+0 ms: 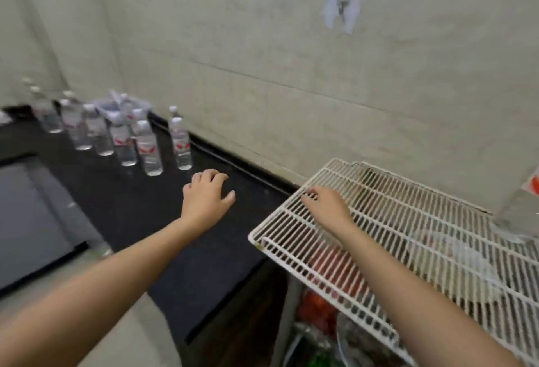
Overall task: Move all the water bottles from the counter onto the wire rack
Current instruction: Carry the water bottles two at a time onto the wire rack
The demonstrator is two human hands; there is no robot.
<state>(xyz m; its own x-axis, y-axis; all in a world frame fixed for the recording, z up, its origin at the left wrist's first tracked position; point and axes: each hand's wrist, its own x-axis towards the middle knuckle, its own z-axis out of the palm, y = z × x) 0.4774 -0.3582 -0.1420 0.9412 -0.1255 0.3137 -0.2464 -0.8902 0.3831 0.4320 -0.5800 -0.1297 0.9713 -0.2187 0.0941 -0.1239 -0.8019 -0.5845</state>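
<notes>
Several clear water bottles with white caps and red labels stand upright on the black counter at the upper left; the nearest one is by the wall. My left hand hovers over the counter just right of the bottles, fingers apart and empty. A white wire rack lies flat on the right. My right hand rests on the rack's near left corner, fingers spread, holding nothing. One bottle stands on the rack at the far right edge, partly cut off.
A pale tiled wall runs behind counter and rack. A grey sink or panel is set into the counter at left. Torn plastic wrap lies behind the bottles. Under the rack lie red and green items.
</notes>
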